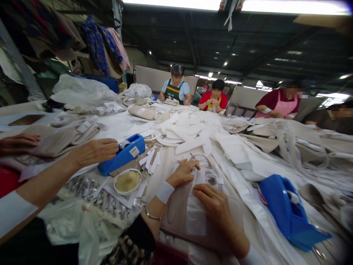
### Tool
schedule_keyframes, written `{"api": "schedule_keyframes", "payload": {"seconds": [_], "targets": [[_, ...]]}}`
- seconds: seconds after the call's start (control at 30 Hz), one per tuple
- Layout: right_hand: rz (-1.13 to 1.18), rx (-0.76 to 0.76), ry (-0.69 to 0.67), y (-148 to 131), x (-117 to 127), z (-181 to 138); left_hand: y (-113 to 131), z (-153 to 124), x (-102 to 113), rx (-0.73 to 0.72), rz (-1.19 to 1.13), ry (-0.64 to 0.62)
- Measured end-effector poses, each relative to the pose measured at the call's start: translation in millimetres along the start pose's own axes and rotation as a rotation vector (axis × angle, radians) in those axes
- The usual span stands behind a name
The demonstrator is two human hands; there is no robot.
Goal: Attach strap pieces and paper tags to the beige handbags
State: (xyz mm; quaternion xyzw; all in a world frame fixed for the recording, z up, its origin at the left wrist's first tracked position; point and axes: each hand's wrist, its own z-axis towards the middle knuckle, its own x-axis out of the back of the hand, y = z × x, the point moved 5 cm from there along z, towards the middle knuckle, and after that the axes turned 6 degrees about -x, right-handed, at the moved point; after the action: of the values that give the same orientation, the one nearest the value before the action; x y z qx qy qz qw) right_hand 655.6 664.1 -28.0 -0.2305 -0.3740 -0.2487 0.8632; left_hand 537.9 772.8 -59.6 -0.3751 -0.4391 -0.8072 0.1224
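Observation:
A beige bag panel [176, 209] lies flat in front of me, with a curved handle [210, 160] and a metal ring or buckle fitting near its top. A strip of translucent plastic film [196, 219] runs down over the panel. My left hand [183, 173], with a bracelet and a white band at its wrist, has its fingers bent on the film's upper left edge. On the film's right edge are the curled fingers of my right hand [213, 204], just below the fitting. Both hands appear closed on the film.
A co-worker's hand [96, 151] reaches to a blue tape dispenser [132, 151] on the left. Nearby sit a bowl of yellowish paste [127, 181] and paper slips [150, 160]. Another blue tape dispenser [286, 213] stands right. White strips [190, 129] cover the table centre; several people work beyond.

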Motion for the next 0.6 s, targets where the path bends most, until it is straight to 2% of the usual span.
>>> {"api": "schedule_keyframes", "payload": {"seconds": [0.13, 0.37, 0.47, 0.6], "targets": [[-0.026, 0.048, 0.020, -1.3, -0.6, -12.1, 3.2, 0.5, 0.2, -0.017, -0.015, 0.004], [-0.046, 0.076, -0.050, -11.7, -4.7, -39.0, 11.0, 1.6, -1.3, -0.048, 0.033, 0.080], [-0.030, 0.067, -0.109, -14.5, -9.4, -50.5, 18.5, 1.6, -3.6, -0.119, 0.069, 0.085], [-0.039, 0.068, -0.055, -17.6, -9.6, -56.0, 33.8, -6.5, -4.8, -0.270, 0.119, 0.032]]}}
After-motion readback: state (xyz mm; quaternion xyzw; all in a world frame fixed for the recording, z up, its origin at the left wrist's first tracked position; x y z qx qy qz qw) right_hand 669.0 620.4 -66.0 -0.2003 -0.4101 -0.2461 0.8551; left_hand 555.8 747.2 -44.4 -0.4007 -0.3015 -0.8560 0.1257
